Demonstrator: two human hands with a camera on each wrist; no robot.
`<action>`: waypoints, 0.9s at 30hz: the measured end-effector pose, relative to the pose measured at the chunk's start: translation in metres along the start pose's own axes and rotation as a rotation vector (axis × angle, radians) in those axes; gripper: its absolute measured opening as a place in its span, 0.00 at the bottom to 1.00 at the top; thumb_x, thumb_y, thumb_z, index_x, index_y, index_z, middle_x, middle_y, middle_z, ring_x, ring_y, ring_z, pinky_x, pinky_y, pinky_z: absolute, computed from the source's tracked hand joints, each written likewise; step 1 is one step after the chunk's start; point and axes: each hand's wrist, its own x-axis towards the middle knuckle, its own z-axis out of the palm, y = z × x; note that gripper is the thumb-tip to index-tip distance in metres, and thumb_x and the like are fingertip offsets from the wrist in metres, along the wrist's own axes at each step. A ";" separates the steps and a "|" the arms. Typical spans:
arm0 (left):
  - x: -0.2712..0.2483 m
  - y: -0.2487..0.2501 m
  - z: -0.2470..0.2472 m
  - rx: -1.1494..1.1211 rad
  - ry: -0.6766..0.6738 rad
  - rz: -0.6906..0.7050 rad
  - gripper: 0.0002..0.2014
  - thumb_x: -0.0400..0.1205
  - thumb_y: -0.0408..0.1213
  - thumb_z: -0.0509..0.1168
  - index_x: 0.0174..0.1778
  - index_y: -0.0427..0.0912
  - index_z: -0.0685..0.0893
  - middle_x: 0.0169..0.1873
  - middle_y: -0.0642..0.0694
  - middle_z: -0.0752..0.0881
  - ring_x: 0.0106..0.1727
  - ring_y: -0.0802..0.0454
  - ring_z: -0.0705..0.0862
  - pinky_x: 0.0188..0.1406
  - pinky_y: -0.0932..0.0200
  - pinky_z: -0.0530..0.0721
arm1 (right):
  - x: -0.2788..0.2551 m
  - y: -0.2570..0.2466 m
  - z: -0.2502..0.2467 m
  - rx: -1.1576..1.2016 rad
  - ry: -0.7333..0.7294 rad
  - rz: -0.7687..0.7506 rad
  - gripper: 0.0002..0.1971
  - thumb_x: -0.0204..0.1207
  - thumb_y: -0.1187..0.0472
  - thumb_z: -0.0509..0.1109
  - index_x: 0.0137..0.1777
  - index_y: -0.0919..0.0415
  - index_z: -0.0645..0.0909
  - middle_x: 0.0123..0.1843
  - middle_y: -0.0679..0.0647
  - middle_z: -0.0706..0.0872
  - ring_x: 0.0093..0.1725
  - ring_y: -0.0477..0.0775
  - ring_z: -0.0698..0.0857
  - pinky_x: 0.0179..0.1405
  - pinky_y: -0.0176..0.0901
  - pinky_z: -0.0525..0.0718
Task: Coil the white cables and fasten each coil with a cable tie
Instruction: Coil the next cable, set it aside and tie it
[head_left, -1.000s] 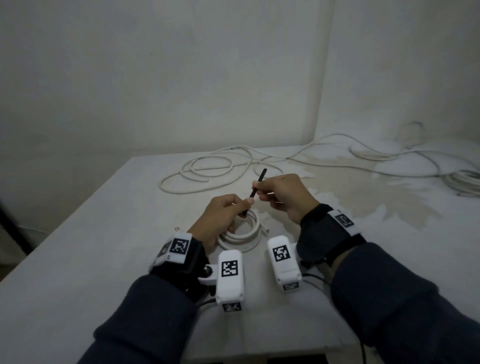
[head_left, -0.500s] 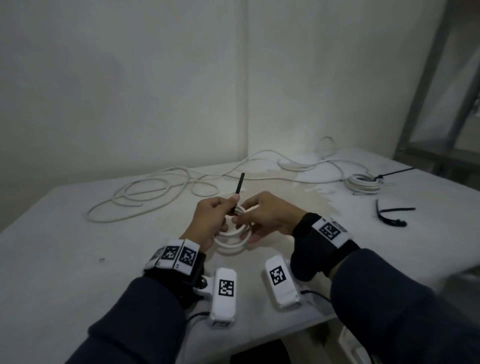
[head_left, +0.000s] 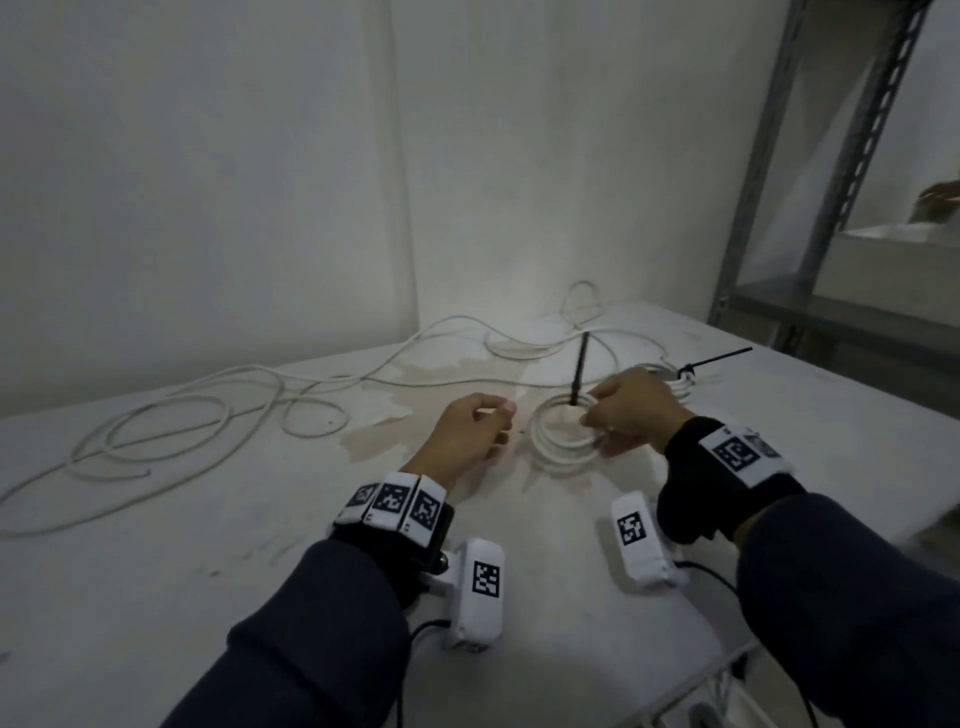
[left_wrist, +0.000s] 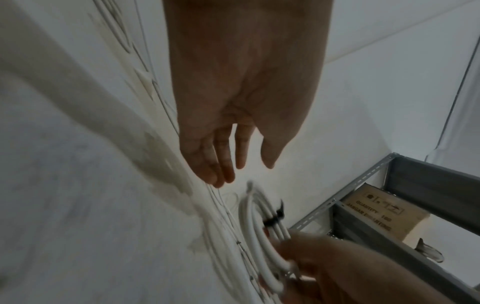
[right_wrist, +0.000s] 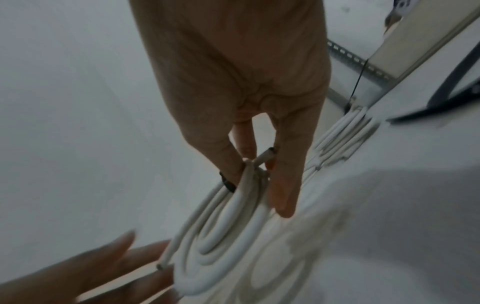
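Observation:
A small white cable coil (head_left: 558, 441) sits just over the white table (head_left: 156, 571), and my right hand (head_left: 597, 421) grips its right side. A black cable tie (head_left: 579, 371) wraps the coil, its tail standing upright. My left hand (head_left: 498, 415) hovers just left of the coil with relaxed fingers, holding nothing. In the left wrist view, the left hand (left_wrist: 241, 170) is apart from the coil (left_wrist: 255, 226) and tie (left_wrist: 275, 218). In the right wrist view, the right hand (right_wrist: 259, 185) holds the coil (right_wrist: 228, 232) beside the tie (right_wrist: 227, 183).
A long loose white cable (head_left: 208, 415) sprawls across the table's left and back. A second tied coil (head_left: 670, 376) lies behind my right hand, its black tail pointing right. A grey metal rack (head_left: 763, 208) stands at the right, with a cardboard box (left_wrist: 384, 216) on it.
My left hand has let go of the tie's tail and drawn away to the left. My right hand has carried the tied coil to the right. The view has swung right.

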 end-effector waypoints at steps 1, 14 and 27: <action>0.009 -0.001 -0.005 0.061 0.002 -0.004 0.15 0.85 0.38 0.62 0.65 0.34 0.79 0.49 0.39 0.83 0.47 0.48 0.83 0.44 0.62 0.82 | 0.012 0.006 -0.009 -0.067 0.039 0.023 0.10 0.72 0.69 0.74 0.52 0.71 0.85 0.39 0.60 0.88 0.38 0.57 0.88 0.42 0.51 0.91; 0.131 -0.019 -0.030 0.870 -0.110 -0.028 0.26 0.87 0.38 0.55 0.83 0.48 0.60 0.83 0.44 0.59 0.82 0.46 0.60 0.81 0.51 0.56 | 0.054 -0.013 0.007 -0.366 0.167 -0.108 0.08 0.72 0.58 0.70 0.46 0.62 0.84 0.46 0.56 0.87 0.49 0.59 0.85 0.43 0.42 0.78; 0.190 -0.046 -0.096 0.961 0.489 -0.340 0.22 0.82 0.39 0.61 0.71 0.33 0.73 0.74 0.29 0.69 0.76 0.31 0.64 0.75 0.39 0.61 | 0.083 -0.042 0.051 -0.302 -0.270 -0.143 0.16 0.75 0.53 0.73 0.49 0.69 0.87 0.46 0.64 0.91 0.46 0.62 0.91 0.39 0.45 0.88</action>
